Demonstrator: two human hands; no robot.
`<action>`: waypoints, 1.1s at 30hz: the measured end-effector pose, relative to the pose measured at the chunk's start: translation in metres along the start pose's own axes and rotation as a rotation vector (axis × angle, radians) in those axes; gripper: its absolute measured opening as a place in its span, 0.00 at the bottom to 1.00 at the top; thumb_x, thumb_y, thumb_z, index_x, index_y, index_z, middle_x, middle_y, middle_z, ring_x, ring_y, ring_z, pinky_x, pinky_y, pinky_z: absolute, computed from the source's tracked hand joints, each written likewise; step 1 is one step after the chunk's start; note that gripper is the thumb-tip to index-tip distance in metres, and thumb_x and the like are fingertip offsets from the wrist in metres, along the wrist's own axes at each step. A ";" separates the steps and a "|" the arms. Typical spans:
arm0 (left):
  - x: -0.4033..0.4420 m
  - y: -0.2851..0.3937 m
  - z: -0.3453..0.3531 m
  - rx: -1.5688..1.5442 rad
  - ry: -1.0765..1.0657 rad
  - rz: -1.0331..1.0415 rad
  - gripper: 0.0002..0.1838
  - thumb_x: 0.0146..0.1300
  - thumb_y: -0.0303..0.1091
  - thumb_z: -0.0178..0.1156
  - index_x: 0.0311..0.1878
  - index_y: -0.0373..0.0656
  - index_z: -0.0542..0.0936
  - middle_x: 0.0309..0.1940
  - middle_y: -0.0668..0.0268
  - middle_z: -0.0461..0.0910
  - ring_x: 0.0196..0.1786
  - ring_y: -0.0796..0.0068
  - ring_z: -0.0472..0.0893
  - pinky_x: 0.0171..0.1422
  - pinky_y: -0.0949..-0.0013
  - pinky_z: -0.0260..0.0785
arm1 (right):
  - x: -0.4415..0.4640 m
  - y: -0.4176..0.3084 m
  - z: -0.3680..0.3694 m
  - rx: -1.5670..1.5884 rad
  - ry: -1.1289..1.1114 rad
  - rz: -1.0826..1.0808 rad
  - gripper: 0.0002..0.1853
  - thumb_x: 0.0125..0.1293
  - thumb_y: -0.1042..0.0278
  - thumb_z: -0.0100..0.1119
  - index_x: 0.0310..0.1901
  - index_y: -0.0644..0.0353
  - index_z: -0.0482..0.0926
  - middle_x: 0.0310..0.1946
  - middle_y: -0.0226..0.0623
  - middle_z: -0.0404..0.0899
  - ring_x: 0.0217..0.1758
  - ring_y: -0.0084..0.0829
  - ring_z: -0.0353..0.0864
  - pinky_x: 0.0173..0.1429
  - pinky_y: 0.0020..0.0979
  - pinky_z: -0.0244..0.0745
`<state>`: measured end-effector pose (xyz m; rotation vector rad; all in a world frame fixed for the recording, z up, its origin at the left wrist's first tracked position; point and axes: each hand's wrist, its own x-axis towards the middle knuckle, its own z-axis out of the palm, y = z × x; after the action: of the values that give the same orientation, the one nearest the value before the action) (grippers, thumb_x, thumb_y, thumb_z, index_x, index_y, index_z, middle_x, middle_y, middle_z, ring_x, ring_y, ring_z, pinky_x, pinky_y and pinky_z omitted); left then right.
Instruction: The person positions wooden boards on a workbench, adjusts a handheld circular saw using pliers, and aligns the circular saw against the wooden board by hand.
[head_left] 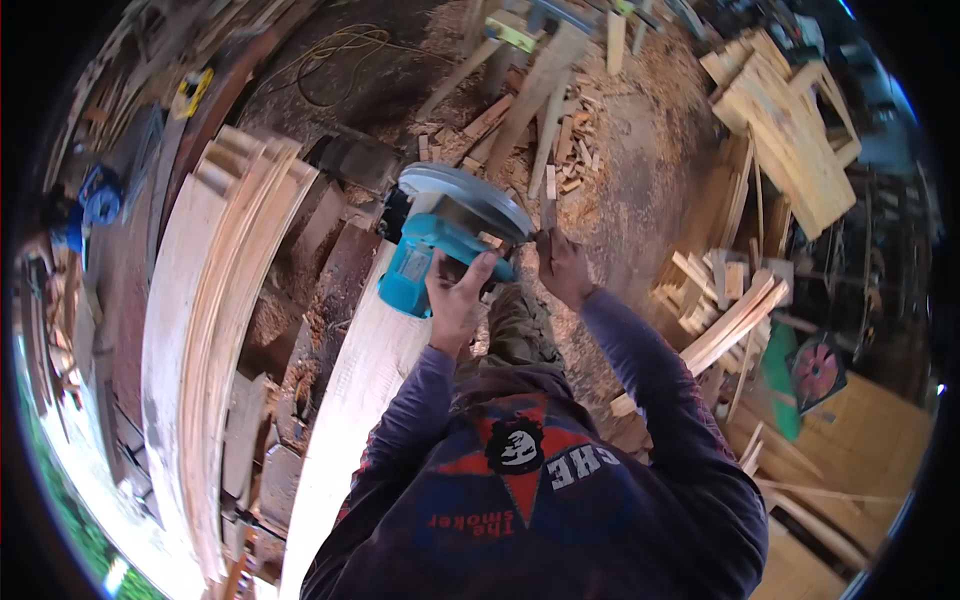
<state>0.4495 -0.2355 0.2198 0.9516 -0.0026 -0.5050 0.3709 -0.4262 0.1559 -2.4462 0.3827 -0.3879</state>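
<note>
A teal circular saw [412,262] with a silver blade guard [465,190] is at the centre of the head view, beside and partly over a long pale board [350,400]. My left hand [458,305] is closed round the saw's handle, thumb and fingers on the teal housing. At the right edge of the guard, my right hand [565,268] has its fingers curled together. Whatever they pinch is too small to make out. The saw's underside and the blade are hidden from this angle.
Long planks [215,270] are stacked on the left. Wood offcuts [572,140] and shavings litter the floor ahead. On the right stand a pale wooden panel [785,140], a bundle of cut sticks [735,315] and a fan-like round object [817,370]. A yellow cord [345,40] lies at the top.
</note>
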 end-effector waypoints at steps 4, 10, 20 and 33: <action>-0.001 -0.003 -0.002 0.047 0.025 -0.007 0.16 0.65 0.26 0.68 0.54 0.35 0.77 0.44 0.65 0.85 0.45 0.75 0.84 0.54 0.71 0.75 | -0.001 -0.023 -0.002 -0.043 0.052 0.088 0.10 0.75 0.66 0.46 0.40 0.64 0.73 0.32 0.60 0.77 0.31 0.56 0.80 0.32 0.46 0.74; 0.001 -0.003 0.009 0.055 0.057 0.055 0.17 0.66 0.28 0.65 0.56 0.34 0.76 0.45 0.61 0.83 0.47 0.64 0.84 0.58 0.59 0.77 | 0.018 -0.046 -0.027 1.337 -0.133 1.194 0.17 0.79 0.58 0.44 0.43 0.63 0.76 0.22 0.30 0.66 0.22 0.31 0.69 0.35 0.42 0.75; -0.008 -0.002 0.025 0.086 0.262 0.074 0.17 0.67 0.28 0.65 0.57 0.35 0.75 0.45 0.60 0.82 0.48 0.66 0.83 0.60 0.60 0.75 | 0.009 0.008 -0.059 0.214 -0.161 -0.152 0.19 0.74 0.56 0.55 0.53 0.65 0.73 0.39 0.45 0.80 0.41 0.52 0.83 0.42 0.45 0.77; -0.013 -0.010 0.065 0.242 0.518 0.230 0.09 0.71 0.32 0.62 0.46 0.36 0.77 0.43 0.62 0.80 0.45 0.71 0.80 0.57 0.67 0.70 | 0.079 0.054 -0.042 -0.039 -0.287 -1.074 0.16 0.66 0.55 0.61 0.39 0.62 0.76 0.24 0.42 0.78 0.24 0.44 0.80 0.29 0.41 0.79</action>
<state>0.4196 -0.2860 0.2528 1.2811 0.2962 -0.0352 0.4185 -0.5183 0.1686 -2.4900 -1.0924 -0.4348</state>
